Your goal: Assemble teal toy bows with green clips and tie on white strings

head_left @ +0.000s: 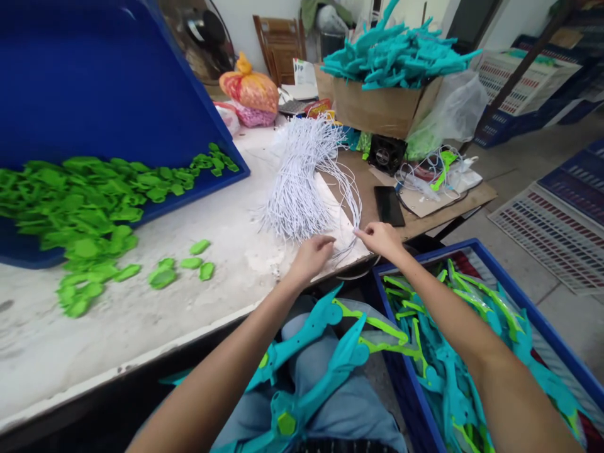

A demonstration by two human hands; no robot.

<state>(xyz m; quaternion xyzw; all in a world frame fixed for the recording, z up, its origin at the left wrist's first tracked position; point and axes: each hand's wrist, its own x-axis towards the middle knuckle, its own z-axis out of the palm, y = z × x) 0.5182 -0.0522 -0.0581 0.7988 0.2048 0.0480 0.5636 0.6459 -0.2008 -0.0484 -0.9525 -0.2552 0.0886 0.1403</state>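
Note:
A thick bundle of thin white cords lies on the table, with several strands looping off its right side. My right hand pinches the ends of these loose strands between thumb and fingers near the table's front edge. Just below the bundle, my left hand has its fingers curled together; whatever may be between them is too small to make out. Across my lap rest two turquoise toy crossbow-like pieces with lime-green arms, touched by neither hand.
A blue bin at left spills green plastic pieces onto the white table. Behind the cords stands a carton heaped with turquoise parts. A phone lies to the right. Below it, a blue crate holds turquoise-and-green pieces.

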